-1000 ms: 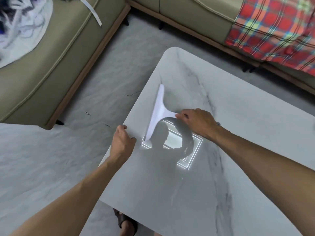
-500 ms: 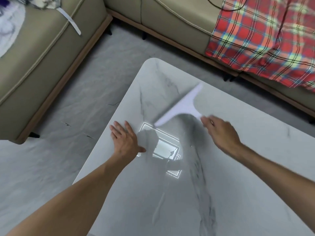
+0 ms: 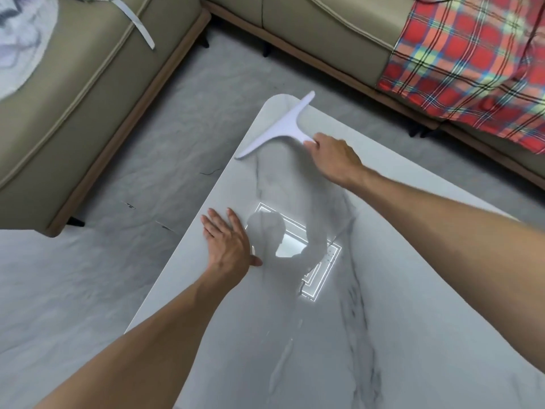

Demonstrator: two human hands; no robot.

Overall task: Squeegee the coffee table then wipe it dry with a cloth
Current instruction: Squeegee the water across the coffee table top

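The coffee table (image 3: 398, 290) has a glossy white marble top with grey veins and fills the lower right of the view. A white T-shaped squeegee (image 3: 283, 125) lies with its blade across the table's far left corner. My right hand (image 3: 333, 159) grips its handle from the right. Flat on the tabletop near the left edge rests my left hand (image 3: 230, 242), fingers spread and holding nothing. No cloth for drying shows on the table.
A beige sofa (image 3: 88, 93) stands at the left with white fabric (image 3: 20, 39) on it. Another sofa section (image 3: 324, 33) runs along the back under a red plaid blanket (image 3: 472, 63). A grey marble-look floor (image 3: 73, 290) lies between them and the table.
My right hand has carried the squeegee from the table's middle out to the far left corner. My left hand went from gripping the table's edge to lying flat on the top.
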